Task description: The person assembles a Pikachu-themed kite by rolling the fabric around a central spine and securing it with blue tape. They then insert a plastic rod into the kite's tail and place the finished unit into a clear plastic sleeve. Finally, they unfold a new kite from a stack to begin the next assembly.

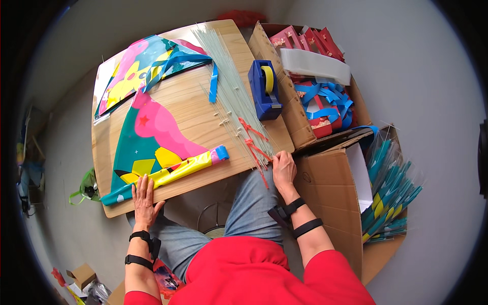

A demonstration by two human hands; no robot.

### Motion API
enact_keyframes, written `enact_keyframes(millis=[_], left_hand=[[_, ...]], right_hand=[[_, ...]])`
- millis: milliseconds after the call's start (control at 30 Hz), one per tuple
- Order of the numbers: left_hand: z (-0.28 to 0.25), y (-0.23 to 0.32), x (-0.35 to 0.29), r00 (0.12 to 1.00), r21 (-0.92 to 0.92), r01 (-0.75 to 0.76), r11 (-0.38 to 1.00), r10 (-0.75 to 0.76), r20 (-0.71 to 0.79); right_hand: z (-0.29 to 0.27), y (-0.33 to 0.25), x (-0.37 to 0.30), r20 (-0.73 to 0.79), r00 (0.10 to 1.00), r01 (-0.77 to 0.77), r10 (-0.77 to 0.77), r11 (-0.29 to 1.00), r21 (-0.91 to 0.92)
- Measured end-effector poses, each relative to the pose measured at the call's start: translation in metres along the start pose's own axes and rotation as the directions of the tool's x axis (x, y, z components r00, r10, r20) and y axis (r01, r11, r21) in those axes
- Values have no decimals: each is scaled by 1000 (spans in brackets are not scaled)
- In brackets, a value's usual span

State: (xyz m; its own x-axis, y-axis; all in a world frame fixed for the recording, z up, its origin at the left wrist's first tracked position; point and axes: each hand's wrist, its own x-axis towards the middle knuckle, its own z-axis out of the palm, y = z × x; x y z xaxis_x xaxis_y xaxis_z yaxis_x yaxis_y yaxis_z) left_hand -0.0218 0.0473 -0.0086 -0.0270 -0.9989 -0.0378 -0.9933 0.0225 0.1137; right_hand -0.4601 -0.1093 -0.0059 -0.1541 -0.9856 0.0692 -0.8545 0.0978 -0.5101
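A printed plastic sheet [165, 132] in pink, teal and yellow lies on the wooden table, its near edge rolled into a tube with blue tape at the right end. My left hand [145, 201] rests on the left part of that roll, fingers stretched out. At the table's right front edge, my right hand [284, 169] has its fingers curled together beside the near ends of a bundle of thin pale rods [231, 84]; what it pinches, if anything, is hidden. Red ties [251, 140] lie over the rods close to this hand.
More printed sheets [132, 76] with a blue strip lie at the far left. A blue tape dispenser [265, 90] stands by the rods. To the right are a carton [282, 76] of red packages and blue ribbon, and another carton [328, 188] with rolled teal pieces in clear sleeves.
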Motion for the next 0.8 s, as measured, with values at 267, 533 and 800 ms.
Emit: enact_keyframes(millis=[267, 533, 800], left_hand=[[-1, -1, -5, 1000, -10, 24, 1000, -24, 2], [6, -7, -4, 999, -31, -13, 999, 12, -45], [0, -1, -1, 999, -33, 13, 999, -14, -41]], right_hand=[[-56, 69, -110, 175, 984, -12, -12, 990, 138], [-33, 59, -86, 197, 977, -162, 85, 894, 417], [-57, 111, -117, 296, 936, -287, 190, 900, 328]])
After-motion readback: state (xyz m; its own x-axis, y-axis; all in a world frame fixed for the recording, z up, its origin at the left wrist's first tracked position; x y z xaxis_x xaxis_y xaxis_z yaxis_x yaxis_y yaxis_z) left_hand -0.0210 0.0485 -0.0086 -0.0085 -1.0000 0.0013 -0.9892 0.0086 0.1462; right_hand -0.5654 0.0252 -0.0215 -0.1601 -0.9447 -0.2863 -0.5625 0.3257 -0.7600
